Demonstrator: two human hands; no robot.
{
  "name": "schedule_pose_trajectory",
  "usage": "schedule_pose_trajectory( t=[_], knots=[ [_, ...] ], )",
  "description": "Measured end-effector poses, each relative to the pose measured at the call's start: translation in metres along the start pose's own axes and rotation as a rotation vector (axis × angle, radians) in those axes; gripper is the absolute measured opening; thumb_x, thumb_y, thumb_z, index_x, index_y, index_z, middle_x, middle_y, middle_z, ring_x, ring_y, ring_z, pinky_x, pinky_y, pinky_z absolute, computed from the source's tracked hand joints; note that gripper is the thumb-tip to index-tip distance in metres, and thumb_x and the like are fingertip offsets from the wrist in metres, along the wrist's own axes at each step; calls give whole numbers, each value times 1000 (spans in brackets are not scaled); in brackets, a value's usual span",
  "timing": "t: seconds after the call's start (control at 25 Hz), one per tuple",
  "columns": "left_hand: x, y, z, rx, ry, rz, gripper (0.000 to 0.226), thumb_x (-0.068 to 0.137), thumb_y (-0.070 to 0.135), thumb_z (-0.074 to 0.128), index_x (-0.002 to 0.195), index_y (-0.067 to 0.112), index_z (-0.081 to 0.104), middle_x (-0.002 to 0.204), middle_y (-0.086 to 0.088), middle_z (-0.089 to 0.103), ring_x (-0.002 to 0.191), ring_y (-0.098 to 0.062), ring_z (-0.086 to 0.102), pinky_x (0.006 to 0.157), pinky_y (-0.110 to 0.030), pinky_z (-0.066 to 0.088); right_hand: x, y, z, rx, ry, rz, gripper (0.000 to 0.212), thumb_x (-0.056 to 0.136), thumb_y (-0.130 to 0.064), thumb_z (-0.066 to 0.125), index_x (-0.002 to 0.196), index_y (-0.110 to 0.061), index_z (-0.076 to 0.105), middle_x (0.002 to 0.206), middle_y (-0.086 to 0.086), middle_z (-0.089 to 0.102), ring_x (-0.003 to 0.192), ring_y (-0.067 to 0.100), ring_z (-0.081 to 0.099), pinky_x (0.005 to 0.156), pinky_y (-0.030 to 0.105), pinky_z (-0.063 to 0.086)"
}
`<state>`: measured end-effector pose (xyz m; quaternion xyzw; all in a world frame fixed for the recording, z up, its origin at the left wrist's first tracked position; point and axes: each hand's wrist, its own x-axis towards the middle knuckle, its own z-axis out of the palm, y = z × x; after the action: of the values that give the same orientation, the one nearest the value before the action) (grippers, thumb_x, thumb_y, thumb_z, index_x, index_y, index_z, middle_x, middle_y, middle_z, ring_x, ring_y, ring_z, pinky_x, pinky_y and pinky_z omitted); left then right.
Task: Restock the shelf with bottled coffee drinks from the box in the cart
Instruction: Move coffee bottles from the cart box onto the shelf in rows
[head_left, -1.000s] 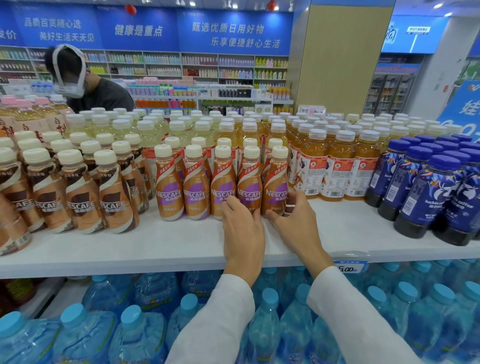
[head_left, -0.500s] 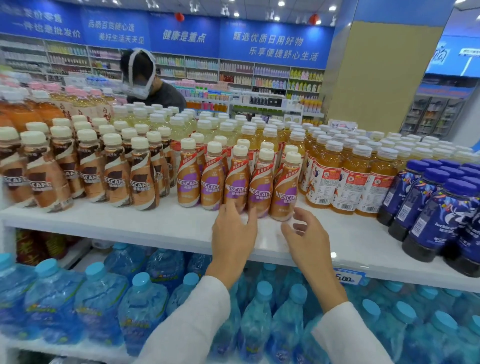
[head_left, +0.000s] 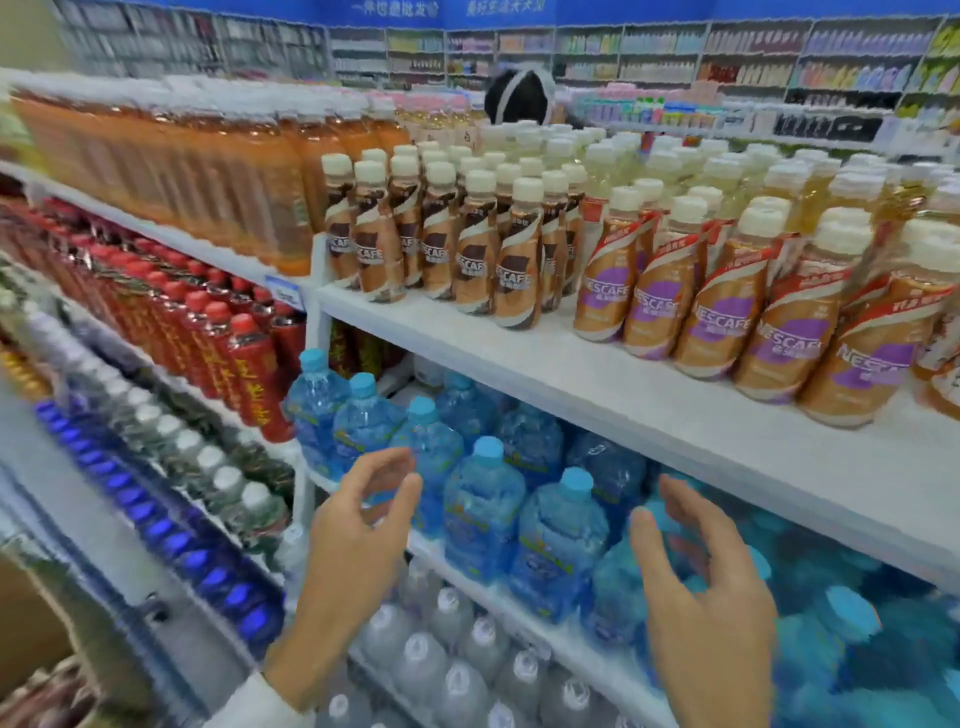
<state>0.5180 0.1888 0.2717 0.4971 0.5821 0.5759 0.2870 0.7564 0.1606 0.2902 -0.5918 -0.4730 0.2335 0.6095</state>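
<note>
Purple-label Nescafe coffee bottles (head_left: 722, 306) stand in a row near the front of the white top shelf (head_left: 649, 410), at the right. Brown-label Nescafe bottles (head_left: 441, 244) stand in rows to their left. My left hand (head_left: 358, 535) and my right hand (head_left: 711, 587) hang in the air below the shelf, in front of the blue water bottles (head_left: 483, 499). Both hands hold nothing, fingers loosely curled. Neither hand touches any bottle. The box and the cart are out of view, apart from a cardboard edge (head_left: 26, 623) at the lower left.
Orange drink bottles (head_left: 208, 171) fill the upper left shelf, red-capped bottles (head_left: 218, 332) the one below. Clear water bottles (head_left: 447, 665) stand on the lowest shelf. Pale yellow drinks (head_left: 727, 176) stand behind the coffee. A person's head (head_left: 519, 96) shows beyond the shelf.
Both hands have left the purple-label bottles and dropped below the shelf edge. The view has swung to the left and down.
</note>
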Motion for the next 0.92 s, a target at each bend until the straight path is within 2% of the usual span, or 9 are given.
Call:
schedule_pose_trajectory(
  t=[0.08, 0.16, 0.28, 0.36, 0.44, 0.56, 0.72, 0.8, 0.92],
  knots=[
    [-9, -28, -47, 24, 75, -74, 17, 95, 17, 66, 111, 22, 70, 105, 14, 74, 97, 3, 66, 76, -5, 48, -20, 3, 34, 46, -51, 19, 33, 82, -33, 71, 114, -26, 71, 112, -10, 72, 103, 9, 67, 93, 23, 50],
    [-23, -58, -100, 47, 156, -176, 17, 95, 22, 66, 110, 27, 69, 103, 18, 73, 95, 4, 66, 72, -6, 49, -42, 6, 77, 88, -111, 53, 25, 82, -26, 72, 107, -23, 74, 105, -6, 75, 97, 9, 70, 91, 24, 52],
    [-46, -104, -180, 23, 335, -326, 15, 94, 18, 67, 104, 28, 71, 102, 14, 75, 96, -3, 69, 77, -19, 55, -79, 9, 150, 113, -304, 142, 21, 86, -4, 73, 100, -19, 75, 94, -3, 77, 84, -7, 67, 80, 8, 51],
    [-59, -133, -232, 26, 465, -411, 15, 93, 14, 68, 99, 26, 73, 97, 11, 77, 96, -11, 71, 85, -29, 56, -104, 5, 206, 133, -477, 223, 18, 87, -3, 72, 99, -17, 74, 91, -10, 75, 78, -15, 64, 73, 0, 47],
    [-69, -156, -279, 10, 567, -473, 14, 93, 13, 68, 98, 25, 73, 95, 11, 77, 94, -9, 70, 84, -27, 55, -133, 3, 262, 115, -634, 278, 16, 89, -6, 71, 102, -15, 73, 86, -14, 75, 73, -17, 62, 70, -1, 45],
    [-78, -189, -346, 26, 698, -544, 16, 94, 12, 68, 97, 27, 73, 90, 10, 76, 87, -2, 68, 77, -17, 53, -183, 3, 346, 69, -826, 360, 17, 90, -4, 69, 101, -16, 72, 95, -2, 73, 64, -15, 60, 65, 1, 45],
    [-89, -239, -414, 13, 837, -668, 17, 95, 13, 67, 99, 28, 71, 91, 10, 75, 93, -14, 70, 81, -28, 54, -244, 12, 434, -49, -1044, 348, 18, 91, -6, 69, 107, -15, 72, 103, 0, 73, 72, -15, 62, 71, 4, 47],
    [-95, -260, -443, -7, 907, -744, 14, 96, 11, 65, 102, 23, 69, 96, 3, 74, 96, -16, 70, 78, -22, 54, -273, 19, 471, -123, -1152, 360, 18, 92, -6, 69, 110, -10, 71, 105, 6, 73, 76, -11, 64, 72, 1, 46],
    [-94, -288, -474, -22, 930, -846, 10, 99, 8, 60, 107, 12, 64, 94, 0, 70, 67, 1, 68, 55, -9, 49, -309, 28, 517, -228, -1281, 373, 17, 92, -5, 68, 108, -11, 70, 106, 12, 73, 75, -12, 64, 73, 0, 46]
  ],
)
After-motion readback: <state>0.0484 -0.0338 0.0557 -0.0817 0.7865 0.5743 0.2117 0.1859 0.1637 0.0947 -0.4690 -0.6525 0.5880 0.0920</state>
